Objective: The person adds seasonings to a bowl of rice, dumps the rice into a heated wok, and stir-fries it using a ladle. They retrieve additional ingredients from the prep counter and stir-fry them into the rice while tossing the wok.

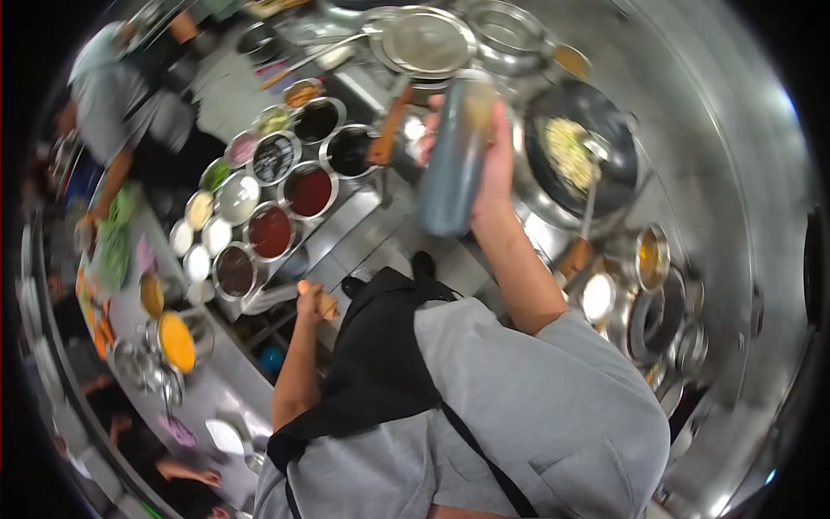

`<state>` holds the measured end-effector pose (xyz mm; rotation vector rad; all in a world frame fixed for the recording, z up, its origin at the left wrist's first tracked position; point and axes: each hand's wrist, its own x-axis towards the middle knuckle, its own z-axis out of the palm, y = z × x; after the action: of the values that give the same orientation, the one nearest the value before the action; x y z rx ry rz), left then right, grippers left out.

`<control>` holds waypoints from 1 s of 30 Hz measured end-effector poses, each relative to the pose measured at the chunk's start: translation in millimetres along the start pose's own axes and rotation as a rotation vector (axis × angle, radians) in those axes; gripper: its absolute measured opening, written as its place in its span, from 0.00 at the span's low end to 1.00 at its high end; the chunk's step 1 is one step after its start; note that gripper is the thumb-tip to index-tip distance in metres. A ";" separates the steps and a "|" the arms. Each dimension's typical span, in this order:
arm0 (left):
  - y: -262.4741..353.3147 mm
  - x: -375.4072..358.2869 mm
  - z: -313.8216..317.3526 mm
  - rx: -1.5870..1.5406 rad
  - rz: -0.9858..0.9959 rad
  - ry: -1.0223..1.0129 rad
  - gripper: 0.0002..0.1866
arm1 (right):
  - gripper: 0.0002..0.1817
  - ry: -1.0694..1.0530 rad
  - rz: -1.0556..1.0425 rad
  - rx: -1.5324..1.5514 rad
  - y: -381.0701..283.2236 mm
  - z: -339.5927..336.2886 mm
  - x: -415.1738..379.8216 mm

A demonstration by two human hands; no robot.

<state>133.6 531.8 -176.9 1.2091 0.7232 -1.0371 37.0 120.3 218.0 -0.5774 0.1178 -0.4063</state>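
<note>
My right hand is wrapped round a dark squeeze bottle, lifted between the sauce containers and the wok. The bottle is tilted, with its lighter end at the top. To its right, a black wok holds pale, noodle-like food, and a metal ladle rests in it. My left hand is closed beside my apron, near the counter corner; what it holds, if anything, is too small to tell. Dark red sauce fills one of the round metal containers to the left.
A co-worker stands at upper left. Other people's arms show at lower left. A side counter bears an orange-filled pot and green vegetables. Stacked metal strainers lie at the top. More pans stand at right.
</note>
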 end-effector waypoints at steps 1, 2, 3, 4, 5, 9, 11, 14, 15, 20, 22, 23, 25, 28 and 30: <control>-1.3 12.2 7.2 0.086 0.018 0.038 0.14 | 0.37 0.166 -0.105 0.116 -29.0 -35.7 -9.7; -4.7 25.2 16.1 0.164 0.046 0.080 0.15 | 0.35 0.307 -0.187 0.315 -50.7 -74.1 -21.6; -5.9 22.6 29.3 0.258 0.086 0.089 0.16 | 0.34 0.404 -0.351 0.299 -62.1 -120.8 -30.9; -7.0 19.4 45.7 0.358 0.096 0.087 0.17 | 0.28 0.683 -0.351 0.427 -75.8 -133.0 -39.9; -7.4 9.5 65.2 0.458 0.105 0.091 0.17 | 0.26 0.755 -0.312 0.331 -86.7 -160.5 -44.4; -16.9 13.7 104.5 0.692 0.215 -0.041 0.19 | 0.21 0.766 -0.168 0.089 -117.4 -213.1 -42.1; -22.6 10.1 119.7 0.718 0.288 -0.130 0.20 | 0.19 0.829 -0.335 -0.035 -111.7 -217.9 -34.3; -30.3 -5.2 140.2 0.621 0.410 -0.057 0.24 | 0.18 0.789 -0.385 -0.233 -96.1 -201.9 -24.0; -29.6 -0.3 128.9 0.789 0.427 -0.065 0.30 | 0.23 0.891 -0.382 -0.410 -81.9 -158.5 -19.8; -40.6 -3.7 73.3 0.754 0.388 0.182 0.32 | 0.28 0.441 -0.332 -0.832 16.4 -79.0 5.7; -25.8 -31.8 49.5 0.405 0.253 0.076 0.33 | 0.29 0.283 -0.181 -0.842 75.5 -43.7 16.3; -18.3 -44.0 36.5 0.241 0.196 0.006 0.33 | 0.29 0.182 -0.147 -0.809 109.7 -24.6 20.8; -10.6 -56.8 0.2 0.130 0.144 0.049 0.32 | 0.30 0.006 -0.039 -0.720 183.7 17.6 24.5; -6.4 -57.4 -56.6 -0.012 0.146 0.068 0.28 | 0.31 -0.205 0.182 -0.603 298.8 69.9 27.7; -2.9 -68.3 -86.7 -0.052 0.210 0.066 0.29 | 0.29 -0.338 0.253 -0.634 379.6 86.6 32.4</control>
<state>111.2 632.6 -137.7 1.2502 0.6545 -0.8036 214.7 440.1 80.6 -1.2319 -0.0099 -0.0098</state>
